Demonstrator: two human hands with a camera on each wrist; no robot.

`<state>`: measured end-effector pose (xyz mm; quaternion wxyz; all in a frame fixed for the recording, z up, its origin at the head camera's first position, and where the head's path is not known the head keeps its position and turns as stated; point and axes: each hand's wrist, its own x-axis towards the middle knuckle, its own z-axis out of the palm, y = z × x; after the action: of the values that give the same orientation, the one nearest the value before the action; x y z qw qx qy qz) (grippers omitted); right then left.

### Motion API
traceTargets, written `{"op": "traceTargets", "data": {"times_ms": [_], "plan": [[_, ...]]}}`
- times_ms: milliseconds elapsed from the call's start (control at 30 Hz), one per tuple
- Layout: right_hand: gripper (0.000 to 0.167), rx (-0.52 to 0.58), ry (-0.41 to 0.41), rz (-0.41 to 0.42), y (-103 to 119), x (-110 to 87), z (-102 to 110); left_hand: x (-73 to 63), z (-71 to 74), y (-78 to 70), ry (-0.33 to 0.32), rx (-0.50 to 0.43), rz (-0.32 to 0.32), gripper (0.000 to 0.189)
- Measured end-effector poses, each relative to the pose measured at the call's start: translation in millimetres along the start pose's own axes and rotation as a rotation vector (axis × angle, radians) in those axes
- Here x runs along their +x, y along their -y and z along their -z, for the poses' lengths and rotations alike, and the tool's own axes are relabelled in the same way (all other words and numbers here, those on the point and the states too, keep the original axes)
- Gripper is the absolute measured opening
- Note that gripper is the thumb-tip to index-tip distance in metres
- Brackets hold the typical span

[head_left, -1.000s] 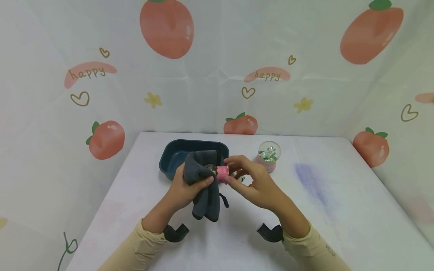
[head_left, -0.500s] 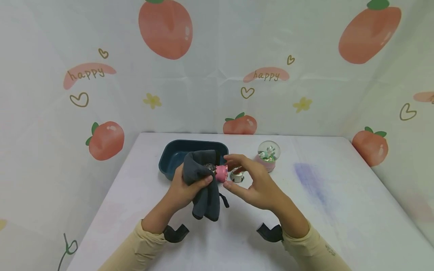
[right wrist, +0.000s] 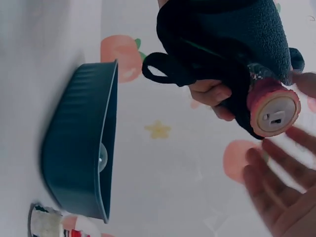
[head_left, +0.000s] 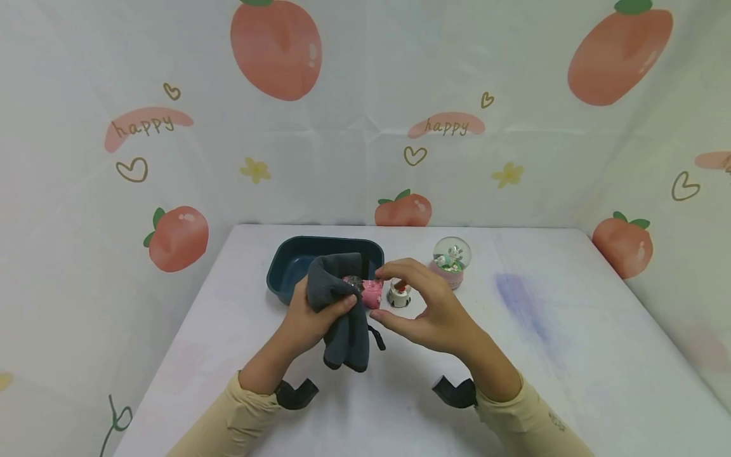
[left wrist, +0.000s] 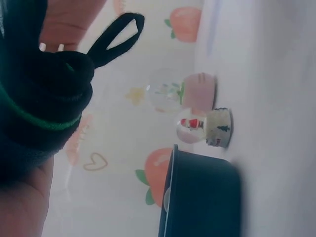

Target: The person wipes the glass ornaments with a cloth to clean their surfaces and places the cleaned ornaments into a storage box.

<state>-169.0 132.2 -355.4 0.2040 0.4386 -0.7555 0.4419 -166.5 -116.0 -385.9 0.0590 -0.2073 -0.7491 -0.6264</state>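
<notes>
In the head view my left hand (head_left: 305, 324) grips a dark grey-blue towel (head_left: 346, 336) wrapped around a small snow globe (head_left: 372, 294). The globe lies on its side, its pink base pointing right out of the cloth. Its pale underside, with a small switch, faces the right wrist camera, while most of the glass ball is covered by the towel. My right hand (head_left: 431, 311) is spread around the base, fingers above and thumb below. From the right wrist, its fingertips (right wrist: 291, 133) show close to the base rim. A loop hangs from the towel.
Behind the towel stands a dark blue basin (head_left: 280, 270), with a clear rounded thing (right wrist: 102, 157) showing inside. To its right are a small white-based Santa snow globe (head_left: 399, 296) and a larger pink-based snow globe (head_left: 451, 266). A patterned cloth backdrop rises behind the table.
My right fingers and thumb have come off the pink base and spread wider, uncovering the Santa globe behind. The pink base has turned slightly in the towel. My left hand stays nearly still.
</notes>
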Motion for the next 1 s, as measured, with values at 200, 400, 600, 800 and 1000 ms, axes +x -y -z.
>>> {"op": "traceTargets", "data": {"times_ms": [200, 400, 600, 800, 1000], "plan": [[0.039, 0.020, 0.081, -0.168, 0.6, -2.4, 0.2, -1.1, -0.2, -2.2, 0.002, -0.017, -0.004, 0.058], [0.038, 0.037, 0.073, -0.139, -0.2, -1.1, -1.0, -0.3, 0.2, -3.3, 0.001, -0.030, -0.028, 0.059], [0.035, 0.055, 0.087, -0.212, 1.2, -2.1, -0.8, -0.6, -0.3, -2.2, -0.021, -0.051, -0.027, 0.054], [0.034, 0.093, 0.058, -0.180, -0.2, -2.3, -1.9, -1.1, 0.1, -1.3, -0.020, -0.066, -0.033, 0.054], [0.052, 0.100, -0.003, -0.007, -3.0, -0.1, -3.7, 0.5, 0.9, 1.7, -0.026, 0.004, -0.007, 0.055]]}}
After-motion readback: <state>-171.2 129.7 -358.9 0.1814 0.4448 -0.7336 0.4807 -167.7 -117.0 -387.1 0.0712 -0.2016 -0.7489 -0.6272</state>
